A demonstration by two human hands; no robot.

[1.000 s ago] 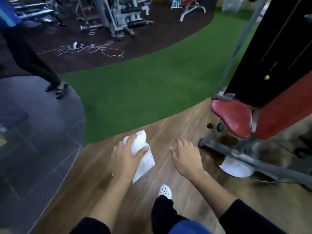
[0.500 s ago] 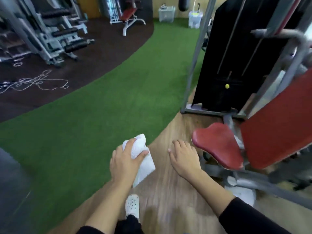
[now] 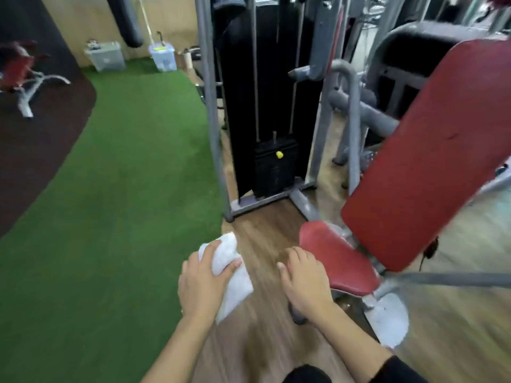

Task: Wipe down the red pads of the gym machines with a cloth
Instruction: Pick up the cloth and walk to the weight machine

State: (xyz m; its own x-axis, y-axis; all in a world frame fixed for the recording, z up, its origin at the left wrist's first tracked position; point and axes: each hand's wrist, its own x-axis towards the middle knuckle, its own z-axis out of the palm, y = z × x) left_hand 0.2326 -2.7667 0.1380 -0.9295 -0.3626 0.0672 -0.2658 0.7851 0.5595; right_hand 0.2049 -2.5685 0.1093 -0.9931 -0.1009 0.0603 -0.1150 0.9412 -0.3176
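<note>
Far left: one red-padded gym frame (image 3: 15,67), blurred, standing on the dark mat (image 3: 33,150).
Green turf (image 3: 124,189): one broad open strip, its right edge meeting the wood floor (image 3: 265,236) by the machine's grey upright (image 3: 213,120).
Back wall: two boxes, a wide clear box (image 3: 106,60) and a narrow clear box (image 3: 163,58); one hanging black bag (image 3: 125,20).
Left hand (image 3: 201,283): fingers and thumb curled round one white cloth (image 3: 229,258), bunched, its tail hanging below the palm. The cloth is over the wood floor at the turf edge, apart from both pads.
Open wood floor lies between the two hands and runs up to the weight stack (image 3: 273,172), which has one yellow pin (image 3: 279,154).
Right hand (image 3: 307,280): fingers loosely bent, slightly spread, holding nothing, at the near left edge of the red seat pad (image 3: 340,261); contact cannot be told.
Red back pad (image 3: 431,150): one, tilted, above and right of the seat.
</note>
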